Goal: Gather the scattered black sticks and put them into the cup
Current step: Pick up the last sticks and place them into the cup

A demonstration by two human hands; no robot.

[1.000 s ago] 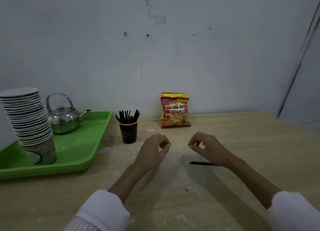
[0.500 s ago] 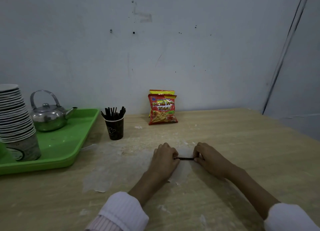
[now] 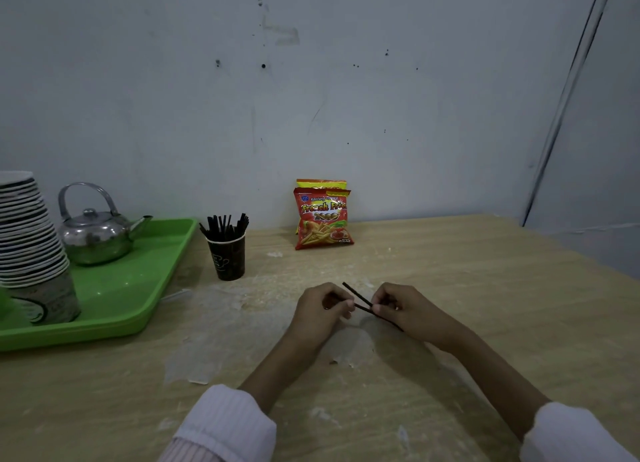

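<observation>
Both hands point(image 3: 322, 311) point(image 3: 403, 307) pinching black sticks point(image 3: 358, 302) above table point(image 3: 485, 288)

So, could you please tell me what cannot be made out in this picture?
- Head view: how many sticks the hands hold; the left hand and right hand cover parts.
- How full the cup is: its wall hides it.
- The stack of cups is cut by the left edge.

Far left of the hands, a green tray point(image 3: 145, 309) on the worktop point(image 3: 485, 323) carries a metal kettle point(image 3: 95, 234) and stacked paper cups point(image 3: 31, 250). Beyond the hands, snack packets point(image 3: 322, 219) lean against the wall.
</observation>
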